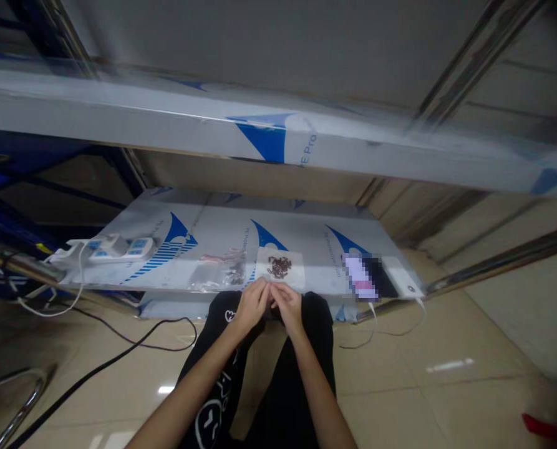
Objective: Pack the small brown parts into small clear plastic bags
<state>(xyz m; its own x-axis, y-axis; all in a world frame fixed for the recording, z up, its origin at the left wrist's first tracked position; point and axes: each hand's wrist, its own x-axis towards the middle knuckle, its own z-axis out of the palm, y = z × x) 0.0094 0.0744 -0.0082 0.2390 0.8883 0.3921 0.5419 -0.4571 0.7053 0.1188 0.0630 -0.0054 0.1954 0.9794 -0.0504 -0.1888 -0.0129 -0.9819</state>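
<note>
My left hand (254, 302) and my right hand (286, 302) meet above my knees at the shelf's front edge. The fingers of both are pinched together, fingertips touching; whatever they hold is too small to make out. Just beyond them, a white sheet (297, 269) lies on the shelf (213, 218) with a pile of small dark brown pieces (279, 267) on it. Left of the sheet is a clear plastic bag (208, 277) with small dark pieces showing at its right side.
A white power strip (140, 249) with plugs sits on the shelf's left end. At the right lie a phone (360, 274) and a white device (402, 277), both with cables. An upper shelf (166, 134) crosses above. A black cable (114, 358) runs over the floor.
</note>
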